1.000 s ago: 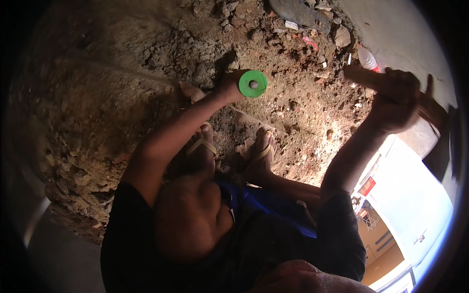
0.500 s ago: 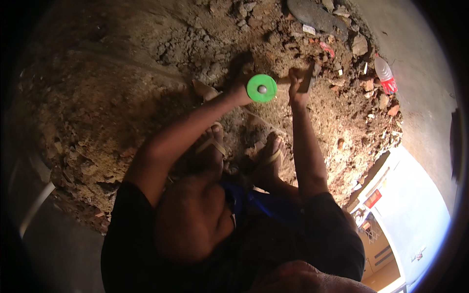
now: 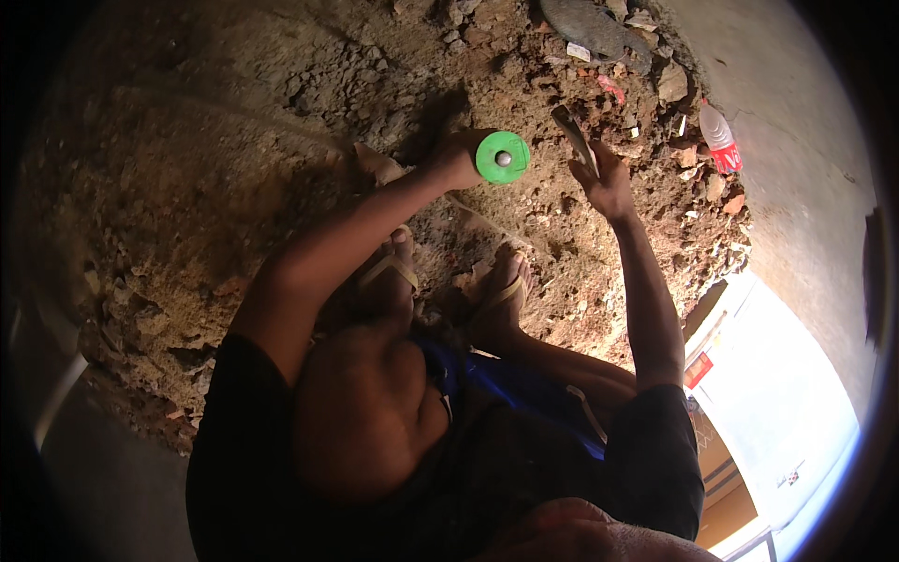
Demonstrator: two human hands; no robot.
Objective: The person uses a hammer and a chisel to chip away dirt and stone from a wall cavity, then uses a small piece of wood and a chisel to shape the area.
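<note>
My left hand is closed just under the green round guard of a chisel, seen nearly end-on. The chisel's round metal striking end shows in the middle of the guard; its shaft and tip are hidden. My right hand is closed on a hammer, held to the right of the guard and apart from it. Part of the hammer is hidden by my fingers. Rough broken earth lies beneath both hands.
My sandalled feet stand on the rubble, close to my hands. A clear plastic bottle with a red label lies at the right edge. A flat grey piece lies at the far side among stones. A white panel stands at lower right.
My right hand has moved right, away from the chisel, and the hammer has turned with it. My left hand and the green guard stay almost in place. The view has shifted slightly.
</note>
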